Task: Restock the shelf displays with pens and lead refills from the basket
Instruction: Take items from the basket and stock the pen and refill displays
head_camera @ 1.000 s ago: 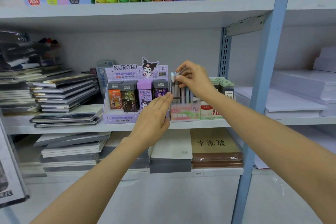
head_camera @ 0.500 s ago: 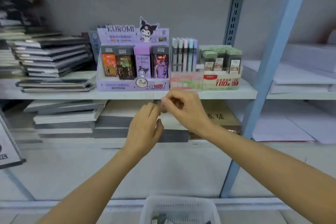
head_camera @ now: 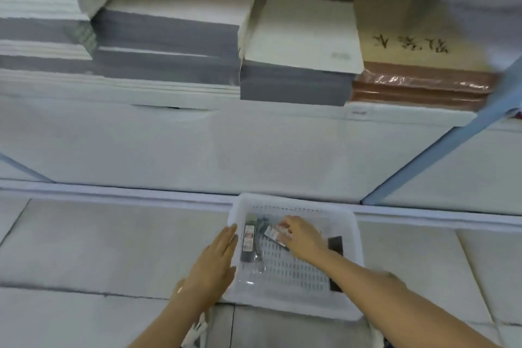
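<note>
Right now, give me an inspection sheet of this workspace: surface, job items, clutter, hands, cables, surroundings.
Surface: tiled floor, white basket standing on it.
Job's things: dark labelled packet, small labelled packet and a dark flat item in the basket.
Clutter: unclear white object under left forearm.
Hands: left hand flat at the basket's left rim; right hand inside, pinching the small labelled packet.
Cables: nothing seen.
Surroundings: paper stacks on the shelf; blue upright.
</note>
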Available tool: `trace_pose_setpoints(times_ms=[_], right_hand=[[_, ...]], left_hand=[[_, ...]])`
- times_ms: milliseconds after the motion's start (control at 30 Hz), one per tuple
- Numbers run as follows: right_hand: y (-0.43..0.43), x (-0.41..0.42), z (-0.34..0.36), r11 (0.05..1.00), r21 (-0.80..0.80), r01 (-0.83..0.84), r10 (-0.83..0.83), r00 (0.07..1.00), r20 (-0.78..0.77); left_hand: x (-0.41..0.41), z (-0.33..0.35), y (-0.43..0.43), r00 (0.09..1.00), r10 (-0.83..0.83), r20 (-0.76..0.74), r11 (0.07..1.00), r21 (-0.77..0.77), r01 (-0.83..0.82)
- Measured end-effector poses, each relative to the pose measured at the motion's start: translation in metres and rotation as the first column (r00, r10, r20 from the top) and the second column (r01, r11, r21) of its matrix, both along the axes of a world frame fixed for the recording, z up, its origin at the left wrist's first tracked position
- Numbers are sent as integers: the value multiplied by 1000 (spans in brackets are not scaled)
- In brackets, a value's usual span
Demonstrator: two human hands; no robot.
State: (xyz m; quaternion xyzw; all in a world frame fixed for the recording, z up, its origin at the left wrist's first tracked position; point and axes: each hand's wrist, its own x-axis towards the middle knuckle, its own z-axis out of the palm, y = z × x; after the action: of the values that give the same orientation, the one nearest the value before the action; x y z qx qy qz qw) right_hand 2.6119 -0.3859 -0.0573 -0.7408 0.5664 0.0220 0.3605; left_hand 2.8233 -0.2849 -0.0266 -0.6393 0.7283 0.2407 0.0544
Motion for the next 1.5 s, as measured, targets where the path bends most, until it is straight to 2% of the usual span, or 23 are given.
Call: trace_pose_setpoints(times_ms=[100,167,267,367,433,467,533,600,667,733,800,833,867,933,1000,1067,1267,1333,1500], right_hand=[[13,3,-34,998,-50,32,-34,999,-42],[22,6,-48,994,-99,53,-61,995,-78],[23,8,-56,992,-54,110,-113,992,-51],[13,1,-49,977,116,179,-193,973,129],[9,-3,-33,937,267,227,-307,899,313],[9,-2,-25,917,327,227,-352,847,398],[13,8,-10,906,387,174,-368,773,516],[16,26,-1,908,410,90,-331,755,567],[18,40,2,923,382,35,-272,761,589],[15,46,-1,961,252,112,-239,792,561],[7,44,-12,960,77,269,-274,847,455],[4,41,-20,954,2,299,-280,890,359],[3,39,-28,957,-49,285,-266,933,242],[7,41,-44,970,-100,220,-218,975,34],[13,50,-54,966,-151,209,-225,970,-97],[19,61,-61,960,-174,220,-248,955,-162],[27,81,-57,925,-10,381,-381,924,23],[31,89,-53,916,16,401,-401,913,76],[34,96,-53,878,211,429,-465,869,170]], left_hand=[[1,-5,1,1000,16,-25,999,-28,-16],[1,-2,0,995,22,-93,992,-119,-33],[3,-7,-2,982,-1,-191,961,-271,-52],[4,-10,-13,953,81,-292,927,-330,-180],[1,-10,-22,888,207,-411,890,-297,-346],[-2,-8,-26,826,294,-481,874,-215,-435],[-12,-6,-32,660,468,-588,839,60,-541],[-20,-5,-37,420,598,-683,760,317,-567],[-22,-5,-40,230,667,-709,650,404,-644],[-13,-4,-42,73,686,-724,543,443,-714],[3,-5,-43,-42,669,-742,490,483,-725],[9,-6,-42,-65,677,-733,478,505,-719],[14,-8,-41,-58,699,-713,472,522,-710],[18,-17,-36,40,750,-661,496,521,-695],[18,-24,-32,155,754,-638,555,493,-671],[17,-27,-31,221,733,-644,603,464,-649],[16,-31,-32,273,717,-641,637,444,-631],[16,-32,-32,277,715,-641,640,442,-628],[15,-32,-31,275,719,-638,637,446,-629]])
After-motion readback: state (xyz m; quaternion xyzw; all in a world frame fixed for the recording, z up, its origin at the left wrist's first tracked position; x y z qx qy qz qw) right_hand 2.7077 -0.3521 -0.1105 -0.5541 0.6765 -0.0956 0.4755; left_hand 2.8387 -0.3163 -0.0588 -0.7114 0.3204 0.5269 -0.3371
